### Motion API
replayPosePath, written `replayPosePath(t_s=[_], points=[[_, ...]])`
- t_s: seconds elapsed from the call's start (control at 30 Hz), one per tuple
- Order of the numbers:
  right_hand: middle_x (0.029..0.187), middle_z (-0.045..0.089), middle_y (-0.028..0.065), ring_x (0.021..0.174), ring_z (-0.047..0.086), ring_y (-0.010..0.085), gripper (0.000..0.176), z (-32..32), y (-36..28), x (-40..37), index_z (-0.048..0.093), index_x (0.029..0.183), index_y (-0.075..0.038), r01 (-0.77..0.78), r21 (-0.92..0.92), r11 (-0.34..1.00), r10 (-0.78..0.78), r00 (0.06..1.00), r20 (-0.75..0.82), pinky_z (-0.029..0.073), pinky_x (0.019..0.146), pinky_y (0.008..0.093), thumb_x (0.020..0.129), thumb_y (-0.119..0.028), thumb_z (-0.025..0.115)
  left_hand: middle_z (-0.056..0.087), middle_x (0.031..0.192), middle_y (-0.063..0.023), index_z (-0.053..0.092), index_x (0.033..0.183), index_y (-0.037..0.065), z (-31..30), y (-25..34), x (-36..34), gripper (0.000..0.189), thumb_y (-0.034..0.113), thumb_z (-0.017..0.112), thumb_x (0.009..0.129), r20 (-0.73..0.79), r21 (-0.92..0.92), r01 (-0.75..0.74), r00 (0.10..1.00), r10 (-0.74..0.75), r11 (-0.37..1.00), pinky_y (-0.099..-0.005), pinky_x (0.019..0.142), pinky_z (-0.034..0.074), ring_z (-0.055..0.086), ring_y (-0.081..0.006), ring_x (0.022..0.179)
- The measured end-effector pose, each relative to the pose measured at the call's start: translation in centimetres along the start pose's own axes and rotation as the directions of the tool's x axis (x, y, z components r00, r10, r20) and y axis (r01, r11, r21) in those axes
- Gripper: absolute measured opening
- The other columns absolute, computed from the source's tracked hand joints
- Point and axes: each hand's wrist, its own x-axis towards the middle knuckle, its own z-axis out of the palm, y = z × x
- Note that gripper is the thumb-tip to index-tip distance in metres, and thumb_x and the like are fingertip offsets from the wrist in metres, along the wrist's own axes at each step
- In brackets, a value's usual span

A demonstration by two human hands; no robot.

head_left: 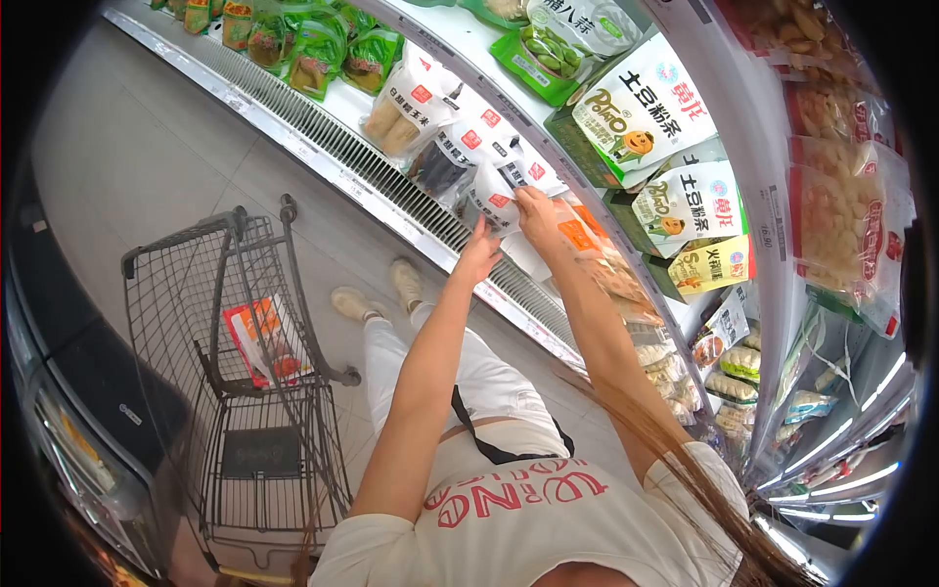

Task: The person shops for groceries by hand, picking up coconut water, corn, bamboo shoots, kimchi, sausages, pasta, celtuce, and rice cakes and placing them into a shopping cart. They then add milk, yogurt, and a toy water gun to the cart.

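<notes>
Both of my hands are at the lowest shelf of a refrigerated display, on a white plastic package (496, 199) with a red label and dark print. My left hand (479, 252) is closed on the package's lower edge. Fingers of my right hand (536, 217) pinch its right edge. Just up and left of it lie a similar package with dark contents (450, 161) and one with pale contents (399, 112). Orange-labelled packs (585, 240) lie to the right of my right hand.
A wire shopping cart (220, 323) stands at the left, holding a red and white package (266, 338). The shelf's front rail (333, 171) runs diagonally before me. Higher shelves hold white and green bags (641, 112) and nut packs (843, 210). Long hair hangs beside my right arm.
</notes>
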Motion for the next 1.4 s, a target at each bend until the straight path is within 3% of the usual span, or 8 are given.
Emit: replayPosePath(t_s=[0.33, 0.53, 0.7, 0.83, 1.0, 1.13, 1.23, 1.4], points=[[0.126, 0.050, 0.0165, 0.118, 0.044, 0.0343, 0.040, 2.0, -1.9, -0.3, 0.052, 0.120, -0.003, -0.316, -0.478, 0.819, 0.210, 0.942, -0.263, 0.031, 0.101, 0.0502, 0.081, -0.013, 0.060, 0.018, 0.156, -0.0126, 0.009, 0.152, 0.018, -1.8, 0.8, -5.7, 0.074, 0.005, 0.048, 0.090, -0.011, 0.126, -0.083, 0.996, 0.085, 0.989, -0.0423, 0.109, 0.029, 0.032, -0.0315, 0.136], [0.125, 0.049, 0.0206, 0.115, 0.046, 0.0382, 0.042, 1.5, -13.2, -2.4, 0.051, 0.119, 0.001, -0.328, -0.282, 0.902, 0.320, 0.944, -0.075, 0.036, 0.097, 0.0502, 0.080, -0.011, 0.061, 0.045, 0.139, -0.0120, 0.037, 0.143, 0.013, -4.6, 1.5, -15.6, 0.051, 0.016, 0.049, 0.093, -0.088, 0.396, -0.155, 0.975, 0.205, 0.905, -0.0369, 0.097, 0.040, 0.051, -0.0225, 0.115], [0.115, 0.053, 0.0246, 0.098, 0.055, 0.0416, 0.036, 4.6, -25.9, -4.4, 0.050, 0.117, 0.003, 0.122, 0.348, 0.929, -0.217, 0.944, 0.249, 0.046, 0.082, 0.0445, 0.083, -0.003, 0.058, 0.059, 0.117, -0.0098, 0.048, 0.133, 0.008, -7.7, 3.2, -29.1, 0.038, 0.018, 0.050, 0.096, -0.246, 0.543, -0.355, 0.799, 0.549, 0.761, -0.0291, 0.085, 0.045, 0.058, -0.0166, 0.096], [0.100, 0.059, 0.0187, 0.081, 0.062, 0.0310, 0.022, 4.0, -39.6, -3.8, 0.056, 0.109, 0.003, 0.317, 0.534, 0.783, -0.545, 0.764, 0.345, 0.050, 0.071, 0.0372, 0.087, -0.003, 0.056, 0.061, 0.109, -0.0080, 0.052, 0.127, 0.005, -11.7, 4.8, -39.6, 0.033, 0.016, 0.051, 0.096, -0.502, 0.446, -0.598, 0.449, 0.739, 0.666, -0.0275, 0.082, 0.047, 0.059, -0.0145, 0.090], [0.099, 0.062, 0.0221, 0.086, 0.061, 0.0377, 0.022, 12.5, -48.8, -2.9, 0.057, 0.106, 0.004, 0.423, 0.633, 0.648, -0.737, 0.557, 0.382, 0.050, 0.075, 0.0429, 0.086, -0.005, 0.055, 0.059, 0.099, -0.0062, 0.058, 0.115, 0.004, -28.3, 3.6, -42.1, 0.024, 0.008, 0.052, 0.091, -0.859, -0.036, -0.915, 0.234, 0.456, 0.401, -0.0264, 0.072, 0.048, 0.060, -0.0173, 0.081], [0.105, 0.063, 0.0234, 0.098, 0.062, 0.0372, 0.029, 24.9, -50.7, -2.6, 0.060, 0.107, 0.002, 0.364, 0.450, 0.815, -0.578, 0.469, 0.668, 0.049, 0.083, 0.0401, 0.082, -0.012, 0.058, 0.051, 0.107, -0.0121, 0.049, 0.109, 0.003, -40.5, -1.4, -38.9, 0.021, 0.009, 0.052, 0.090, -0.861, -0.508, -0.834, 0.494, -0.119, 0.215, -0.0409, 0.087, 0.047, 0.050, -0.0279, 0.099], [0.106, 0.063, 0.0247, 0.101, 0.061, 0.0372, 0.034, 31.4, -50.7, -2.6, 0.060, 0.108, 0.001, 0.349, 0.126, 0.929, -0.271, 0.407, 0.872, 0.049, 0.085, 0.0391, 0.077, -0.012, 0.056, 0.044, 0.119, -0.0123, 0.047, 0.117, 0.006, -46.8, -7.3, -35.8, 0.029, 0.008, 0.051, 0.088, -0.845, -0.431, -0.706, 0.534, 0.023, 0.562, -0.0434, 0.094, 0.043, 0.046, -0.0289, 0.106], [0.118, 0.059, 0.0276, 0.113, 0.056, 0.0376, 0.047, 37.2, -49.2, -2.4, 0.056, 0.118, 0.003, 0.330, 0.006, 0.944, -0.112, 0.303, 0.946, 0.044, 0.097, 0.0404, 0.074, -0.012, 0.056, 0.039, 0.131, -0.0124, 0.042, 0.131, 0.016, -45.4, -6.0, -34.5, 0.043, 0.011, 0.053, 0.089, -0.817, -0.566, -0.755, 0.566, -0.108, 0.331, -0.0471, 0.100, 0.037, 0.037, -0.0297, 0.122]])
